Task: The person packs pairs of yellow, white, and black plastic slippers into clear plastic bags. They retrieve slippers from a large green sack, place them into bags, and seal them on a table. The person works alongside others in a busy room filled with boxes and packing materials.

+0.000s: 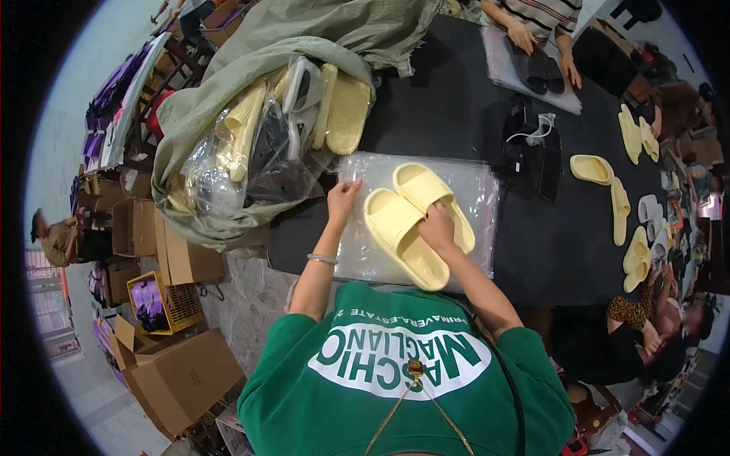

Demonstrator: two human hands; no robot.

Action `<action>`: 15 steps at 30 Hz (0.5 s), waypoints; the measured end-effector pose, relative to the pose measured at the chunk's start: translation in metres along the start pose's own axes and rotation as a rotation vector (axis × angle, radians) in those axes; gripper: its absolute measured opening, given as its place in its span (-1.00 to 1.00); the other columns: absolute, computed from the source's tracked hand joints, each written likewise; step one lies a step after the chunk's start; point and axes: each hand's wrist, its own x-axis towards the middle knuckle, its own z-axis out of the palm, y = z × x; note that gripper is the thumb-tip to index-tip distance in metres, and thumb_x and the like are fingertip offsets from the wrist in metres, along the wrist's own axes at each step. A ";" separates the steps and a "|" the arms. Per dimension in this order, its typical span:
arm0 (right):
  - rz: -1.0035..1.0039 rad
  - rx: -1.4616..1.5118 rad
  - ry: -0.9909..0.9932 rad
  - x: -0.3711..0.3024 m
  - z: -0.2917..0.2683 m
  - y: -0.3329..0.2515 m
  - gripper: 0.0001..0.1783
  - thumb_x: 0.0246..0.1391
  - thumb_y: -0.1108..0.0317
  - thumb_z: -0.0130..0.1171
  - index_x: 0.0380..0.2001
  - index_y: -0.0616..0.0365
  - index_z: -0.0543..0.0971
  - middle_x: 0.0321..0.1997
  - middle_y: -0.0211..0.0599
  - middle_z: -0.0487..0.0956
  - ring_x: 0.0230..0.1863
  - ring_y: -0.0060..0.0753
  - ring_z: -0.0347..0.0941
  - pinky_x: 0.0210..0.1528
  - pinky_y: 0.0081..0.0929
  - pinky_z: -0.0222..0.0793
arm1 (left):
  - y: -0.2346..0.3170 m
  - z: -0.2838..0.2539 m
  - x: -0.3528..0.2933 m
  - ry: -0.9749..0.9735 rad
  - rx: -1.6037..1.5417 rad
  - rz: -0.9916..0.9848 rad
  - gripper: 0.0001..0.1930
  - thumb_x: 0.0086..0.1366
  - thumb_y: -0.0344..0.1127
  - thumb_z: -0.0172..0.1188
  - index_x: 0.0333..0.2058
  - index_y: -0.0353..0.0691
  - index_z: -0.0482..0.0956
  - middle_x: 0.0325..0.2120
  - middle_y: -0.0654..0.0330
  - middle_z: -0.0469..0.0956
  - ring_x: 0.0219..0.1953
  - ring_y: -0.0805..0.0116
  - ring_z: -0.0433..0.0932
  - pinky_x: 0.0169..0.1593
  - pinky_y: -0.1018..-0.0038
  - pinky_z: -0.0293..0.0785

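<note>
A pair of pale yellow slide sandals [391, 218] lies side by side over a stack of clear plastic bags [354, 254] on the black table in front of me. My right hand [439, 229] is closed on the pair where the two straps meet. Part of its fingers is hidden inside the right sandal. At the upper left corner of the bags, my left hand [344, 200] has its fingers pinched together at the edge of the plastic. The thin film between those fingers is hard to make out.
Left of the bags, a green woven sack [179, 144] holds several bagged slides. A black device [525, 137] with a white cable stands to the right, near loose yellow slides [591, 169]. Across the table, another person's hand [522, 36] rests by dark slides.
</note>
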 end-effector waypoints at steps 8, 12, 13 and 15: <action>-0.063 -0.029 0.088 0.003 0.035 0.052 -0.60 -0.18 0.38 0.15 -0.19 0.28 0.46 0.04 -0.03 0.37 0.02 0.10 0.29 -0.04 -0.04 0.32 | -0.014 -0.028 -0.098 0.047 0.435 0.102 -0.55 0.18 -0.04 0.16 -0.16 -0.35 0.47 -0.34 -0.08 0.53 -0.24 0.00 0.52 -0.18 0.23 0.42; -0.140 -0.081 0.219 -0.002 0.044 0.054 -0.61 -0.19 0.43 0.14 -0.17 0.24 0.47 0.01 -0.02 0.38 0.01 0.11 0.28 -0.02 -0.08 0.31 | 0.000 -0.044 -0.156 -0.014 0.600 -0.144 -0.60 0.19 0.02 0.12 -0.36 -0.29 0.53 -0.47 -0.05 0.56 -0.33 0.00 0.57 -0.28 0.20 0.42; -0.136 -0.059 0.213 -0.001 0.044 0.056 -0.61 -0.19 0.44 0.13 -0.17 0.24 0.47 0.00 -0.01 0.38 0.00 0.12 0.29 -0.02 -0.07 0.31 | 0.000 -0.048 -0.161 -0.040 0.609 -0.234 -0.60 0.19 0.03 0.11 -0.41 -0.28 0.54 -0.50 -0.04 0.57 -0.35 0.01 0.58 -0.30 0.20 0.42; -0.128 -0.017 0.199 0.001 0.045 0.059 -0.62 -0.18 0.46 0.12 -0.18 0.23 0.47 0.00 0.00 0.38 -0.01 0.13 0.29 -0.03 -0.07 0.30 | -0.005 -0.050 -0.167 0.102 0.355 -0.301 -0.61 0.20 0.00 0.11 -0.48 -0.28 0.53 -0.60 0.02 0.56 -0.44 0.09 0.59 -0.38 0.25 0.42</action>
